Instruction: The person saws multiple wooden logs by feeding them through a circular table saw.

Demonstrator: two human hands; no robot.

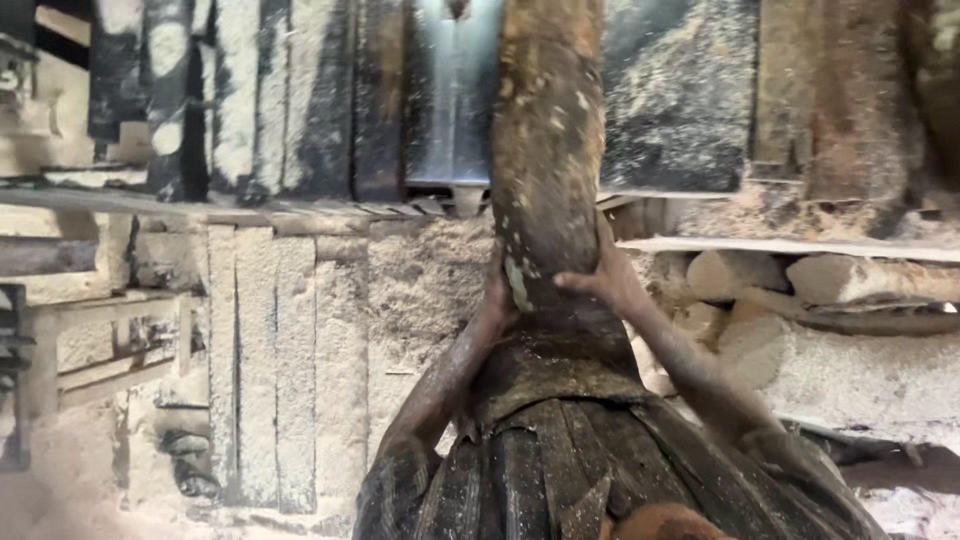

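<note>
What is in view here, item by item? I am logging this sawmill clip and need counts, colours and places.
log: one, brown with bark and sawdust flecks, centre, running away from the camera, held at its near end.
saw blade: one, grey metal, upright just left of the log.
wooden planks: several, pale and sawdust-covered, lying side by side at lower left.
cut logs: a few, pale sawn ends, stacked at right under a board.
sawdust: pale heaps, covering most surfaces.
striped shirt: one, dark, bottom centre.
left hand: one, pressed on the log's left side.
right hand: one, fingers wrapped on the log's right side.
</note>
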